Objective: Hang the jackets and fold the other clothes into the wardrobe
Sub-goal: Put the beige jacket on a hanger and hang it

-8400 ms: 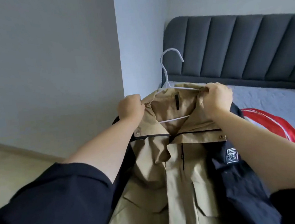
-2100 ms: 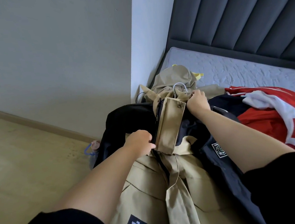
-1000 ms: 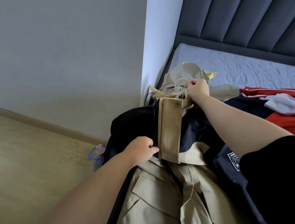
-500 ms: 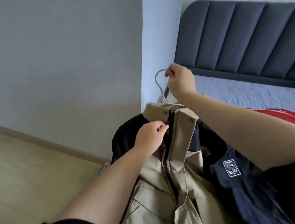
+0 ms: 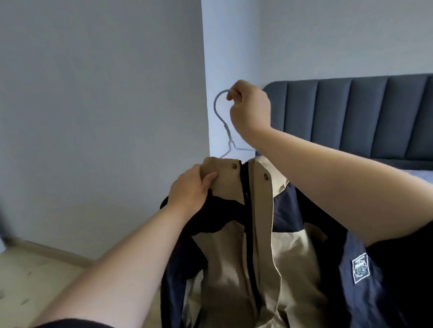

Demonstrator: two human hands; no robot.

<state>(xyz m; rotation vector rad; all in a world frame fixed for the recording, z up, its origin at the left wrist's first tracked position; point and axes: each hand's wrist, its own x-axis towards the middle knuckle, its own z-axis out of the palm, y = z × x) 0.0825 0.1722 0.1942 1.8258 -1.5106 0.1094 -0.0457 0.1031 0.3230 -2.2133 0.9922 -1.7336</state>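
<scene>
- Jacket (image 5: 245, 260), tan and navy, hangs in front of us on a pale wire hanger (image 5: 223, 126), held up in the air.
- Front zip reads as closed up to the collar; two snaps visible near the collar top.
- White square patch (image 5: 360, 267) sits on the navy sleeve at our right.
- Our right hand (image 5: 250, 108) is raised above the jacket, fingers (image 5: 233, 94) curled round the hanger's hook and carrying it.
- Our left hand (image 5: 190, 189) grips the collar's left side, fingers clamped on the tan fabric, thumb on top.
- Both forearms bare, dark short sleeves at the bottom edge.
- Behind the jacket: grey wall (image 5: 86, 96) with an outward corner just behind the hook.
- Right: dark padded headboard (image 5: 363, 117) and a strip of grey bed (image 5: 426, 179).
- Lower left: pale wood floor (image 5: 24, 280) with a skirting board.
</scene>
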